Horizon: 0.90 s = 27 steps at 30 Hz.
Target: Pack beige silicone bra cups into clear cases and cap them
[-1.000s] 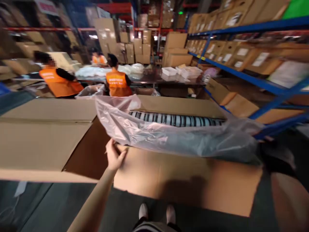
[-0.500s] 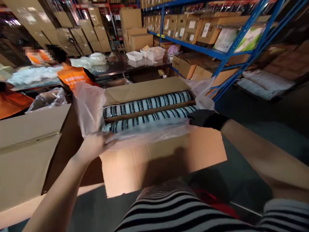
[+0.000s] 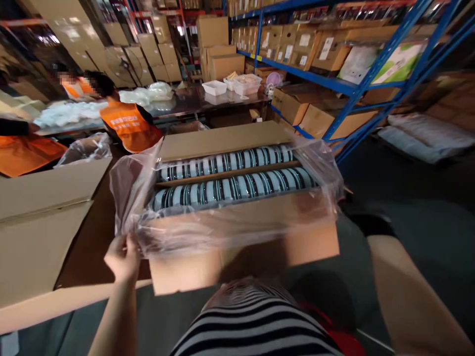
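An open cardboard box (image 3: 245,257) stands before me, its front flap folded outward. Inside lie two rows of striped, round-edged pieces (image 3: 237,188), white, black and teal, wrapped in clear film, with a cardboard divider between them. A clear plastic liner (image 3: 208,230) spreads over the box's edges and front flap. My left hand (image 3: 124,254) is closed, pinching the liner at the front left corner. Beyond the right side of the box is my right hand (image 3: 365,220) in a black glove; its fingers are dark and blurred, close to the liner's right edge.
Another large carton (image 3: 40,232) stands at left. A person in an orange vest (image 3: 128,123) works by a metal table (image 3: 185,101) carrying white plastic bins (image 3: 215,88). Blue shelving (image 3: 319,79) with cartons runs along the right. White sacks (image 3: 419,143) lie on the floor.
My left hand has moved left and toward me, drawing the liner out over the front flap. My right hand has left the box's front right edge and moved right and down.
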{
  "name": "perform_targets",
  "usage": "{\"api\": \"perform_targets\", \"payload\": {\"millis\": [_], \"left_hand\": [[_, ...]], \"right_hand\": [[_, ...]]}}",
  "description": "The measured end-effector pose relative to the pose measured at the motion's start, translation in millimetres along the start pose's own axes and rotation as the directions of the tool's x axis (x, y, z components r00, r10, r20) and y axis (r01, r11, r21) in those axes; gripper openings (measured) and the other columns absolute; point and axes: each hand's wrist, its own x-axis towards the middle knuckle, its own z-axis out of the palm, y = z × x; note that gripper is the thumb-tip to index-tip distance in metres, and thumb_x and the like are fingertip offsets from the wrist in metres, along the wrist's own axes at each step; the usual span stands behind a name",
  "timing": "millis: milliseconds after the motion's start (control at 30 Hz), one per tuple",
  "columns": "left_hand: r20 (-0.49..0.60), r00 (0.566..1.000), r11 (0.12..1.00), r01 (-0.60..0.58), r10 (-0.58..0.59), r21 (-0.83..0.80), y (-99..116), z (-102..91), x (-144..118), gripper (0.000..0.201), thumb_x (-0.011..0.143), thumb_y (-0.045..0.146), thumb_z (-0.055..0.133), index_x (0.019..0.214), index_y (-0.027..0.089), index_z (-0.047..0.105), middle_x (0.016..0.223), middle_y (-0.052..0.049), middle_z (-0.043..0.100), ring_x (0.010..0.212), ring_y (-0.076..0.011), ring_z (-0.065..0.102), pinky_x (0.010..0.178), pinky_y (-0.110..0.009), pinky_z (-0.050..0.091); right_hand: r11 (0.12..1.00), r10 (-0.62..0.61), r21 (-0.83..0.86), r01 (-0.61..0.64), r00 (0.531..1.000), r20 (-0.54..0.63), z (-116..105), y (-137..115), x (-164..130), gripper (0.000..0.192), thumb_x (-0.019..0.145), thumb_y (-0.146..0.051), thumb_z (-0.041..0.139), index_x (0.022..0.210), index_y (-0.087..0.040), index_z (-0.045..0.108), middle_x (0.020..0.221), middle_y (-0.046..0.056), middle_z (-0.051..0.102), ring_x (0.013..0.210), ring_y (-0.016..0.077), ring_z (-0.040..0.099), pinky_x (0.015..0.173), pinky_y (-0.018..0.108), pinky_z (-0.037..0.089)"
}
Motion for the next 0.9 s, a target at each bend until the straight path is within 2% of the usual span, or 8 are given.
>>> {"api": "perform_targets", "payload": {"millis": [67,167,267,367,533,633,767,900], "left_hand": [[-0.135,0.989,0.993,-0.070,0.056,-0.100,28,-6.8,28,0.038,0.093,0.045,0.049,0.070,0.017,0.060,0.065,-0.002,0.056,0.065,-0.0180,0.056,0.062,-0.029,0.044],[0.028,0.964,0.954,-0.255,0.263,-0.157,91,11.5,75,0.037,0.094,0.045,0.048,0.085,0.016,0.068,0.081,-0.006,0.067,0.081,-0.0202,0.064,0.074,-0.031,0.050],[0.433,0.796,0.905,-0.393,0.423,-0.161,147,67.5,115,0.039,0.097,0.044,0.043,0.102,0.018,0.070,0.106,-0.010,0.072,0.101,-0.0222,0.066,0.090,-0.033,0.051],[0.667,0.650,0.888,-0.458,0.364,-0.038,165,127.1,136,0.034,0.095,0.039,0.047,0.104,0.016,0.070,0.117,-0.013,0.069,0.114,-0.0248,0.063,0.102,-0.037,0.047],[0.597,0.770,0.915,-0.377,0.224,0.144,142,166.1,149,0.044,0.094,0.042,0.051,0.126,0.014,0.061,0.141,-0.017,0.055,0.133,-0.0298,0.050,0.113,-0.046,0.037],[0.518,0.839,0.927,-0.311,0.165,0.210,134,162.6,180,0.066,0.089,0.045,0.060,0.144,0.011,0.045,0.151,-0.023,0.044,0.144,-0.0387,0.034,0.117,-0.058,0.027],[0.256,0.962,0.982,-0.129,0.089,0.141,146,152.7,251,0.087,0.089,0.044,0.062,0.154,0.002,0.022,0.162,-0.026,0.020,0.152,-0.0372,0.014,0.124,-0.050,0.016],[0.255,0.963,0.995,-0.097,0.088,0.023,170,135.0,251,0.083,0.091,0.050,0.057,0.151,0.002,0.027,0.160,-0.023,0.028,0.150,-0.0367,0.023,0.122,-0.048,0.023]], "right_hand": [[0.992,0.124,-0.010,-0.125,0.991,-0.059,-34,-21,16,0.027,0.087,-0.041,0.050,0.095,-0.028,0.072,0.096,0.016,0.073,0.084,0.0287,0.069,0.068,0.039,0.052],[0.980,-0.156,0.083,0.179,0.961,-0.227,-53,-84,43,0.042,0.097,-0.049,0.039,0.118,-0.025,0.066,0.115,0.013,0.071,0.103,0.0255,0.067,0.082,0.036,0.050],[0.834,-0.546,0.099,0.542,0.838,0.016,-21,-159,76,0.042,0.099,-0.042,0.042,0.129,-0.019,0.061,0.129,0.012,0.066,0.117,0.0220,0.061,0.099,0.034,0.044],[0.746,-0.651,0.079,0.661,0.699,0.296,30,-203,112,0.039,0.097,-0.035,0.050,0.127,-0.014,0.063,0.133,0.014,0.064,0.124,0.0232,0.058,0.107,0.035,0.040],[0.737,-0.651,-0.041,0.675,0.724,0.227,66,-204,170,0.038,0.096,-0.031,0.050,0.126,-0.014,0.065,0.134,0.015,0.063,0.123,0.0266,0.058,0.109,0.039,0.039],[0.704,-0.680,-0.136,0.697,0.717,0.155,47,-200,201,0.049,0.094,-0.039,0.055,0.132,-0.009,0.060,0.129,0.024,0.063,0.121,0.0329,0.058,0.105,0.045,0.038],[0.735,-0.678,-0.201,0.648,0.695,-0.238,8,-211,252,0.072,0.094,-0.051,0.055,0.145,-0.002,0.042,0.142,0.031,0.048,0.136,0.0377,0.039,0.105,0.051,0.031],[0.835,-0.550,-0.160,0.527,0.807,-0.213,2,-217,301,0.077,0.095,-0.059,0.044,0.138,0.004,0.049,0.140,0.035,0.048,0.134,0.0361,0.043,0.100,0.052,0.034]]}}
